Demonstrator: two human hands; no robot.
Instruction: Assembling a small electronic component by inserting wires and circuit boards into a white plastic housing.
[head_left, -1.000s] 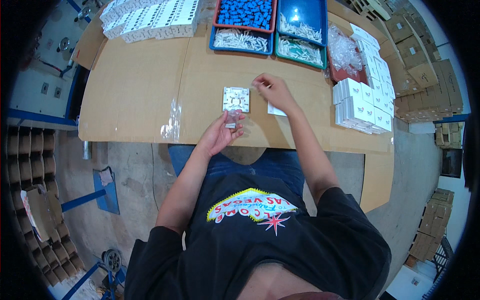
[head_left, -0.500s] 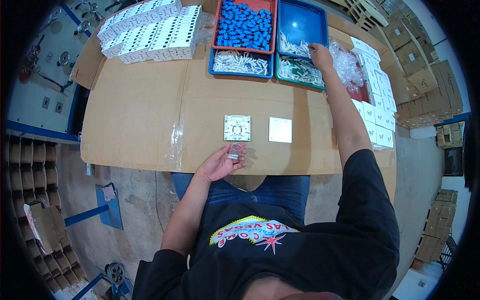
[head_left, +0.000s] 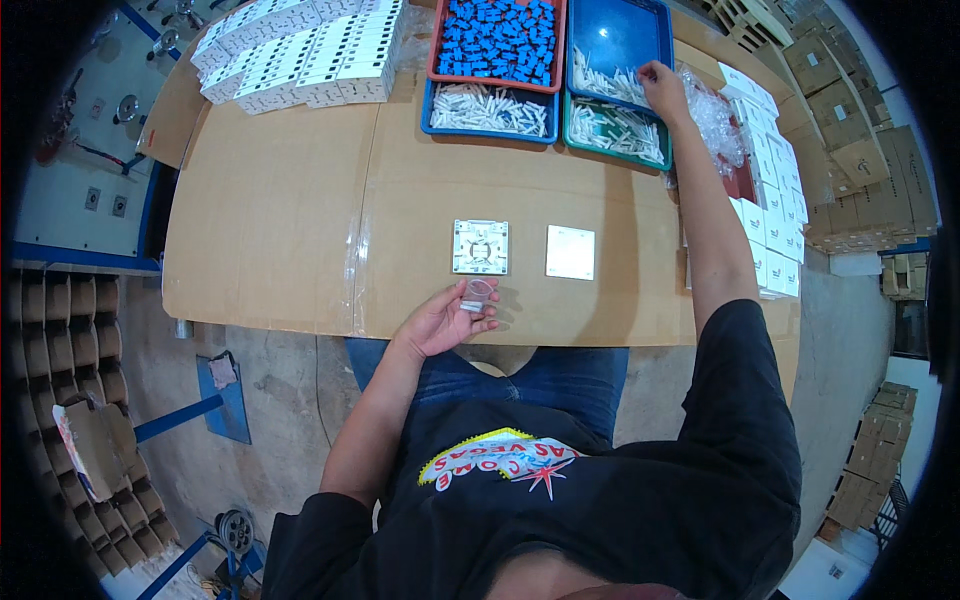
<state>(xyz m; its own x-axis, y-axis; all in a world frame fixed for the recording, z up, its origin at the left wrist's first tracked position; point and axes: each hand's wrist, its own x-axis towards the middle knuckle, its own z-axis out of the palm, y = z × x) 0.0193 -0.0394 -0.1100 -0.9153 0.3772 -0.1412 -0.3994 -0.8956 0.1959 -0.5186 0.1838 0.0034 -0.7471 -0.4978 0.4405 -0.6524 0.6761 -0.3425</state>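
The left hand pinches 1 clear container, seemingly for steadiness; whether the right hand, at the upper blue tray, pinches, cannot be told.

1 head-worn fisheye, downward over the table

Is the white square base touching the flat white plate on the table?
Apart. The head view shows a strip of brown cardboard between the white square base and the flat white plate.

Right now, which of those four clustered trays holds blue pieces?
The red tray, rear left; the front blue tray, rear blue tray and green tray hold white pieces.
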